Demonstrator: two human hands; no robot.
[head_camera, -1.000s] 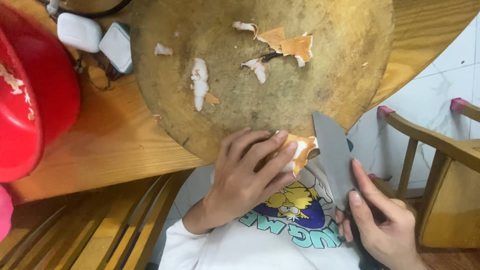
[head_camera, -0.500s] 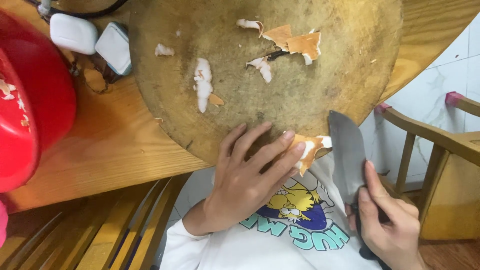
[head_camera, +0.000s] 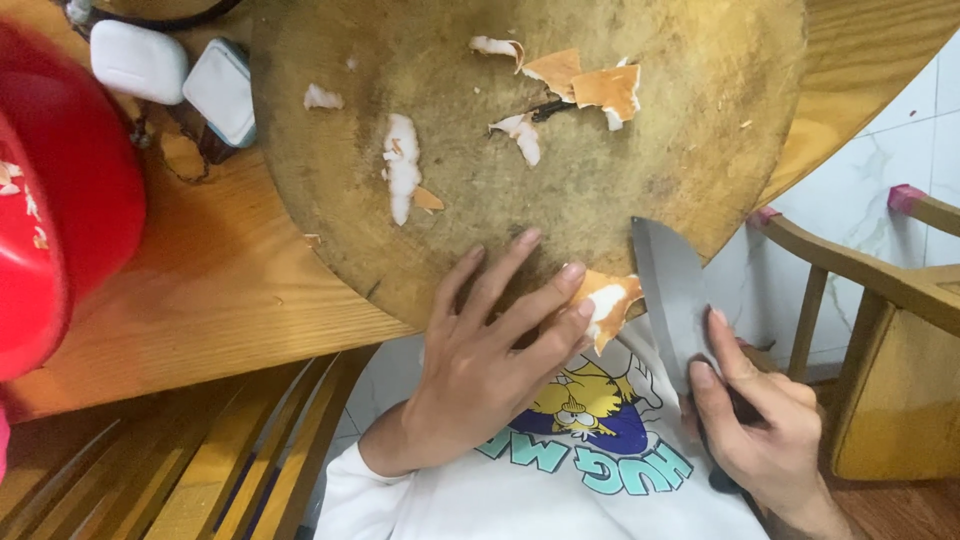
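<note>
Head view, the only one. Your left hand (head_camera: 480, 370) lies flat at the near edge of the round board (head_camera: 700, 150), fingers spread, not gripping; the fingertips (head_camera: 575, 272) press a piece of orange-and-white peel (head_camera: 608, 305) against the board's rim. That peel sits right at the near edge, partly overhanging it, just left of the knife.

Your right hand (head_camera: 765, 425) is closed round the knife handle, thumb and forefinger laid up along the flat of the blade. The knife (head_camera: 672, 295) is a broad grey cleaver; its tip rests on the board edge, blade just beside the pinned peel. Whether the edge touches the peel is hard to tell here.

More peel scraps (head_camera: 590, 85) lie on the far part of the board, orange with white undersides, a dark stem bit among them. White shavings (head_camera: 402, 175) lie left of centre, well apart from your hands.

The board rests on a wooden table (head_camera: 230, 290). A red bowl (head_camera: 60, 220) sits at the left edge of the table. Two small white cases (head_camera: 175, 75) lie at the far left, touching the board's rim. A wooden chair (head_camera: 880, 300) stands right, over white tiled floor. Below is your white shirt (head_camera: 520, 500) with a cartoon print.
</note>
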